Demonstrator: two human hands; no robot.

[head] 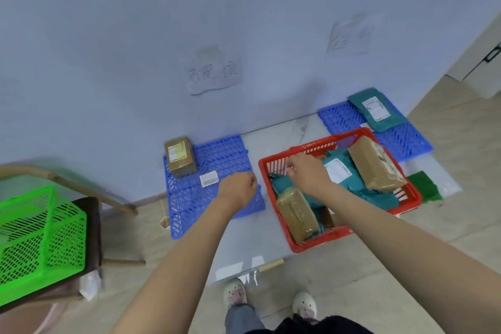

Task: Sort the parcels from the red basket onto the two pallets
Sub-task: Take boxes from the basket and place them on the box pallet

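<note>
The red basket [273, 168] sits on the floor between two blue pallets, which keeps either drop point within a short reach. It holds several parcels not yet sorted: a brown box [296, 214] leaning at its near end, a larger brown box [375, 164] tilted against its far right side, and teal mailer bags [349, 173] heaped between them. The right hand [307, 171] reaches down into the basket's far left corner, fingers curled as if picking at something there; whether its grip has closed on a parcel I cannot tell, since the fingertips are hidden. The left hand [238, 188] hovers over the near edge of the left pallet [189, 206], loosely clenched and holding nothing, probably waiting to take or steady the next item. That pallet carries one small brown box [180, 156] at its far corner and a loose white label [209, 178]. The right pallet [401, 141] carries a teal bag [376, 110], so the sorting seems to split boxes from soft bags, with paper signs [214, 73] on the wall above each pallet.
</note>
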